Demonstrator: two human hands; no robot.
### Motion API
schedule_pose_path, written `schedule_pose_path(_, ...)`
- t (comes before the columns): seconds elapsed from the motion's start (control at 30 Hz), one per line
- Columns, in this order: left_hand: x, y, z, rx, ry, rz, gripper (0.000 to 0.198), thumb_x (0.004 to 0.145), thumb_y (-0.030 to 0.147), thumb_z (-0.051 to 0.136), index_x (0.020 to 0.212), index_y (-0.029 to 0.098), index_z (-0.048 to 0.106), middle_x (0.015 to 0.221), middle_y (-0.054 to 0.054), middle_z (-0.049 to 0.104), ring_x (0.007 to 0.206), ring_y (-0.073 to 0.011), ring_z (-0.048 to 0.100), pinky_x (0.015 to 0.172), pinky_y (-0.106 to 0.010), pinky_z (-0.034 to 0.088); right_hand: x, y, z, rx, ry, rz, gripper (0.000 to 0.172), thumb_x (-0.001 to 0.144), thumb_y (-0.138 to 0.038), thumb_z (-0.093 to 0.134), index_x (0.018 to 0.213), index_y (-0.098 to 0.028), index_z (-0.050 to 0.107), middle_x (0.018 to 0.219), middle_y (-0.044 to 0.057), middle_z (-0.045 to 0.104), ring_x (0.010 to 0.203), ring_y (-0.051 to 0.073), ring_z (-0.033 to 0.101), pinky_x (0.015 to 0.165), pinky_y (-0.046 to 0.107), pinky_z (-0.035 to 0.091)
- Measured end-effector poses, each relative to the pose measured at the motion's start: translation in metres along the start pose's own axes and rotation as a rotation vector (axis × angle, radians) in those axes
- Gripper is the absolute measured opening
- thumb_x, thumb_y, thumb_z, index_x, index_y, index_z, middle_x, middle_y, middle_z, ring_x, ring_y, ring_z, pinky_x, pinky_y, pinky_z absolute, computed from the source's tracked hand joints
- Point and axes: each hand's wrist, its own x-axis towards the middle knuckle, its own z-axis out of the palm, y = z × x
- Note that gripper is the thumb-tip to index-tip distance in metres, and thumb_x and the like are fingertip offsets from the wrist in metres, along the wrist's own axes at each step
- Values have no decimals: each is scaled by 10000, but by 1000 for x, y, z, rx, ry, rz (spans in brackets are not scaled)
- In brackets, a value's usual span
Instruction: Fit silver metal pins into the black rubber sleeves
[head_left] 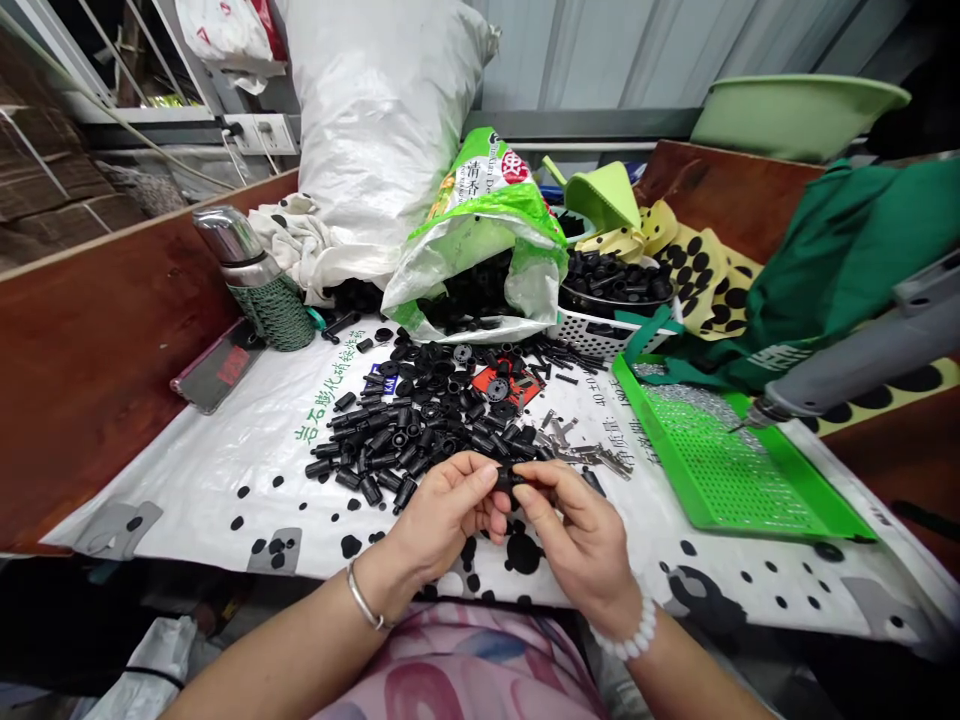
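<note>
Between the fingertips of both hands sits a small black plastic part (508,480), partly covered by the fingers. My left hand (448,508) pinches its left side, and my right hand (576,525) pinches its right side. Just beyond the hands lies a loose pile of black plastic parts (409,425), mostly short cylinders with some round discs. Thin metal strips (581,445) are scattered to the right of the pile. Black spots and discs (523,553) dot the white sheet beneath the hands.
A green perforated tray (705,500) with tiny metal pieces stands right, below a grey electric screwdriver (862,350). Behind the pile are an open green bag (480,240), a white basket (600,335) and a big white sack (375,110). A thermos (259,285) and phone (217,365) stay left.
</note>
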Motion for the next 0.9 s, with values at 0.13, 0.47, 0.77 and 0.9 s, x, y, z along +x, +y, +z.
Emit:
schedule_pose_path(0.13, 0, -1, -2, 14, -13, -62, 287, 723, 380, 654, 751, 133, 509, 550, 22, 567, 405, -61, 495, 402, -173, 415, 2, -3, -6, -98, -55, -200, 155, 821, -84, 484, 905, -184, 568, 754, 52, 622, 697, 163, 596, 610, 291, 500)
schedule_pose_path(0.47, -6, -12, 0, 249, 44, 50, 310, 742, 420, 620, 797, 144, 491, 534, 44, 539, 413, -54, 476, 428, -169, 393, -16, 0, 5, 68, 20, 43, 98, 838, -124, 485, 812, -184, 558, 690, 21, 576, 614, 130, 554, 547, 260, 471)
schedule_pose_path(0.77, -3, 1, -4, 211, 125, 100, 275, 747, 387, 618, 852, 149, 531, 600, 21, 577, 459, -72, 507, 467, -194, 412, -12, -4, 5, 207, 23, 193, 239, 823, -202, 540, 1061, -182, 555, 836, 46, 609, 673, 126, 589, 614, 268, 518)
schedule_pose_path(0.9, -3, 22, -22, 497, 308, 329, 230, 764, 361, 597, 888, 170, 570, 646, 9, 593, 513, -95, 528, 506, -214, 430, -7, 1, -6, 164, 61, 191, 280, 823, -203, 546, 1102, -195, 553, 868, 53, 607, 691, 130, 588, 618, 273, 514)
